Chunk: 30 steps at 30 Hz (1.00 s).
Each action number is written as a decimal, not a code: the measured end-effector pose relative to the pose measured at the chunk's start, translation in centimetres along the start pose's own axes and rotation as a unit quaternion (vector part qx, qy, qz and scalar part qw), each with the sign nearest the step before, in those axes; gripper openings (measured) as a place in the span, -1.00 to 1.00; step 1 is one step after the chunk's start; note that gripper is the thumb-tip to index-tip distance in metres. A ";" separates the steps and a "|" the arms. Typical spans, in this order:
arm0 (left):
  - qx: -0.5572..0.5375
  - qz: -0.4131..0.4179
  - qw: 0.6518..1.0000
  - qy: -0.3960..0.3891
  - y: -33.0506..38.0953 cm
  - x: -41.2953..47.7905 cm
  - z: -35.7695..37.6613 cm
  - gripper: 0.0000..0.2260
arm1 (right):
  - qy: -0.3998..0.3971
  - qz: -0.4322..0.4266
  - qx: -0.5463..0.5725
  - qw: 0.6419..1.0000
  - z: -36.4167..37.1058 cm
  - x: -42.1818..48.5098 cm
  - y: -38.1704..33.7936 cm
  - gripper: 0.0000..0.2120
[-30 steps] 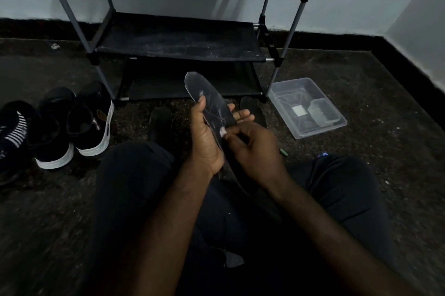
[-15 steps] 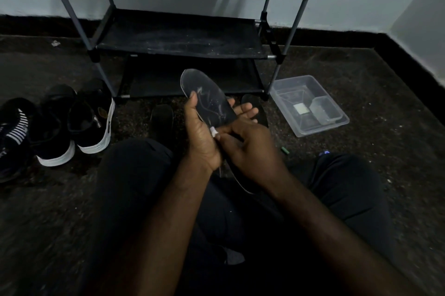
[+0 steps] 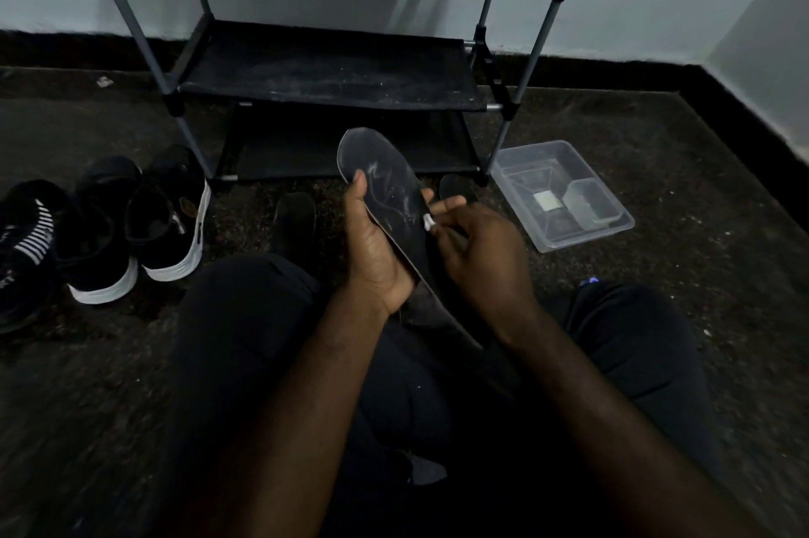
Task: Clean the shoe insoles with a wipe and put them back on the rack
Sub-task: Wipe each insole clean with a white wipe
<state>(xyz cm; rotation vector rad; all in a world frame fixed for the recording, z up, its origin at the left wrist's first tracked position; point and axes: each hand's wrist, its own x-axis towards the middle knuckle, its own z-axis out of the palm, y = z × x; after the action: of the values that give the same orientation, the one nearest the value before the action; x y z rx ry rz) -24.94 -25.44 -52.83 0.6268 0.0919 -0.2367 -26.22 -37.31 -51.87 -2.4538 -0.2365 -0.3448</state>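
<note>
Okay, person seated on the dark speckled floor (image 3: pixel 656 187), legs in dark trousers (image 3: pixel 245 340). Left hand (image 3: pixel 376 248) holds a dark grey foam shoe insole (image 3: pixel 385 183) at its middle: grip closed round it, thumb on the top face, fingertips showing past the far edge. Insole is tilted, toe end up toward the rack, heel end down over the lap. Pale smear marks on its top face. Right hand (image 3: pixel 481 257) pinches a small crumpled white wipe (image 3: pixel 428 223) in its fingertips, grip narrow, with the wipe touching the insole's right edge.

Black fabric shoe rack with grey metal poles (image 3: pixel 332 69) stands just beyond the hands, against the pale wall. Two more dark insoles lie on the floor before it, one left (image 3: pixel 293 218), one right (image 3: pixel 455 189) of the held one. Clear plastic rectangular tub (image 3: pixel 589 237) sits on the floor right of the rack. Black sneakers with white soles (image 3: pixel 170 226) and a black shoe with white stripes (image 3: pixel 26 240) sit on the left.
</note>
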 end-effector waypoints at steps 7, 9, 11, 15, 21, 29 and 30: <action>0.007 -0.008 1.000 0.005 0.3 -0.2 -0.2 -0.30 | -0.078 -0.083 0.102 0.988 0.1 -1.5 -1.3 -0.88; 0.023 -0.004 1.000 -0.005 0.3 -0.3 0.1 -0.32 | -0.027 -0.012 0.091 0.995 0.2 -0.5 0.0 -0.87; 0.037 -0.004 0.999 0.004 0.1 -0.3 0.2 -0.33 | 0.001 0.030 0.059 0.998 0.3 -0.1 0.7 -0.88; 0.017 -0.014 1.000 0.010 0.2 -0.2 -0.1 -0.29 | -0.067 -0.047 0.109 0.991 0.4 -1.6 -1.1 -0.90; 0.004 -0.008 1.000 -0.012 0.0 0.1 -0.2 -0.29 | -0.029 -0.018 0.014 0.999 -0.1 -0.8 0.5 -0.88; 0.004 -0.016 1.000 0.008 0.1 0.0 -0.3 -0.26 | -0.094 -0.074 0.109 0.987 0.1 -2.0 -1.7 -0.90; 0.001 -0.015 1.000 0.005 0.1 0.0 -0.3 -0.26 | -0.079 -0.058 0.109 0.989 0.0 -1.6 -1.4 -0.90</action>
<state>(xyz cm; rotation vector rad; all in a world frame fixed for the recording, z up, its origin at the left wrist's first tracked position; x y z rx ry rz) -24.90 -25.18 -53.02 0.6288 0.1105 -0.2624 -28.07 -36.33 -51.53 -2.2582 -0.4612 -0.1631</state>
